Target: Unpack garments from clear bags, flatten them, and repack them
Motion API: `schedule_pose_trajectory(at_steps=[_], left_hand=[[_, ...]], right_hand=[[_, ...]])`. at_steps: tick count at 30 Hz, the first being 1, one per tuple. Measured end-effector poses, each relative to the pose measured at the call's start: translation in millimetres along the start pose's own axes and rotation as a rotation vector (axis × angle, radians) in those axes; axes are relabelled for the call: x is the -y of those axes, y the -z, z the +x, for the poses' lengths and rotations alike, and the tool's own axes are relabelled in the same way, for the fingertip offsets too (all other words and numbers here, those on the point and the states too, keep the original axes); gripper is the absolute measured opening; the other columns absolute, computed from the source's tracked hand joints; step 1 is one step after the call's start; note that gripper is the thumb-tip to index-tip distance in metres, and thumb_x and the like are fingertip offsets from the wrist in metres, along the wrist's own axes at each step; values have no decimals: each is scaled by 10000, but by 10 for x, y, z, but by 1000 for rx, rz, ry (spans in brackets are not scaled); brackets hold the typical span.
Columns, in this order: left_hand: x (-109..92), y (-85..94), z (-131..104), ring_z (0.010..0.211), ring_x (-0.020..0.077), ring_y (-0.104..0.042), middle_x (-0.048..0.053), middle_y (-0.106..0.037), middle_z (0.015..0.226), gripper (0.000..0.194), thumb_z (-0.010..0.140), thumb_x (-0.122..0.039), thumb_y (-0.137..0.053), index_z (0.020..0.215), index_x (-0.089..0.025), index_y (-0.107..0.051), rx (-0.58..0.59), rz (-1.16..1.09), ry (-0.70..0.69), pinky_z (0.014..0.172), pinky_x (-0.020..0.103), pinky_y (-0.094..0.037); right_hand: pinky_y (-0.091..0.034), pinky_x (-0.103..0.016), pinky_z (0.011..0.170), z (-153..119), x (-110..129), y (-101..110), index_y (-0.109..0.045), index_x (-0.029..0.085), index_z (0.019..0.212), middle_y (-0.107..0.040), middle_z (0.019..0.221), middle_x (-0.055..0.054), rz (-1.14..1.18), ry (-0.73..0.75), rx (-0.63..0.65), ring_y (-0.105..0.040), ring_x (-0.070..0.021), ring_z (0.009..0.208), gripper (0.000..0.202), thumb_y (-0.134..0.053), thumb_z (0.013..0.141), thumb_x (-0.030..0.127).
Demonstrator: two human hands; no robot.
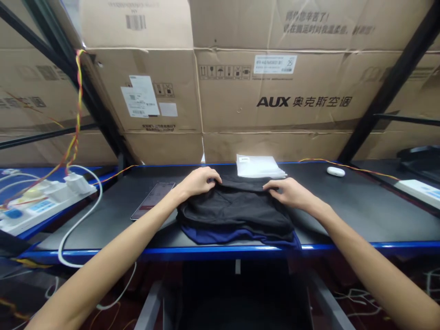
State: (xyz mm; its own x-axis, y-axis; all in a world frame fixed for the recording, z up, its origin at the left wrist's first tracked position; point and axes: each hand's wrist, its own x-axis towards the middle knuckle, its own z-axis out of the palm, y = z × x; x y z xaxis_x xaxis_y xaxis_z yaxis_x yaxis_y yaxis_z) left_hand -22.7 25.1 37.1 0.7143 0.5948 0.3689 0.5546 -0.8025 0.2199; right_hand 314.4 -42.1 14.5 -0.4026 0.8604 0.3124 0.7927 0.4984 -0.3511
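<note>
A black cloth (237,208) lies bunched on the dark table top, close to its front edge. Beneath it a dark blue cloth (220,236) shows along the front. My left hand (201,181) pinches the black cloth at its back left corner, fingers curled. At the back right corner my right hand (283,189) pinches the same cloth between thumb and fingers. Just behind the cloth is a stack of white plastic packets (259,166).
A phone (153,200) lies left of the cloth, beside my left forearm. Power strips (44,199) with cables stand at the left; another white strip (421,192) is at the right. A small white case (336,171) sits at the back right. Cardboard (227,110) rises behind the table.
</note>
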Motion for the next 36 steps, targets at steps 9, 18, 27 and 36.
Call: schedule_pose_trajectory(at_steps=[9,18,27,36], left_hand=[[-108,68,-201,1168,209,-613,18,-695,1232,300,875,-263,-545,1108,-254,-734,149,55,12,1056,333,-435],[-300,461,-498,984,202,-638,12,-707,1037,347,714,-478,-807,944,-229,-737,441,-323,114,905,277,-467],[-367,577,-603,1042,203,-634,30,-688,1155,231,842,-423,-667,910,-213,-736,400,-347,148,941,276,-456],[-156,216,-335,879,217,-684,19,-748,948,260,883,-417,-549,982,-247,-719,21,46,333,804,284,-484]], right_hand=[[-462,-469,1075,-155,34,-29,-743,251,1124,-711,1226,-47,23,105,48,-618,-299,1210,340,-515,885,333],[-508,-421,1009,-558,397,172,-740,275,1090,-711,1219,-53,297,183,63,-651,-262,1143,320,-720,822,449],[-543,-387,893,-646,438,148,-764,257,992,-766,1054,-43,314,-5,31,-699,-274,993,281,-606,889,465],[-435,-303,581,-278,217,-16,-645,238,925,-610,614,37,160,-156,-212,-543,-168,559,235,-587,853,454]])
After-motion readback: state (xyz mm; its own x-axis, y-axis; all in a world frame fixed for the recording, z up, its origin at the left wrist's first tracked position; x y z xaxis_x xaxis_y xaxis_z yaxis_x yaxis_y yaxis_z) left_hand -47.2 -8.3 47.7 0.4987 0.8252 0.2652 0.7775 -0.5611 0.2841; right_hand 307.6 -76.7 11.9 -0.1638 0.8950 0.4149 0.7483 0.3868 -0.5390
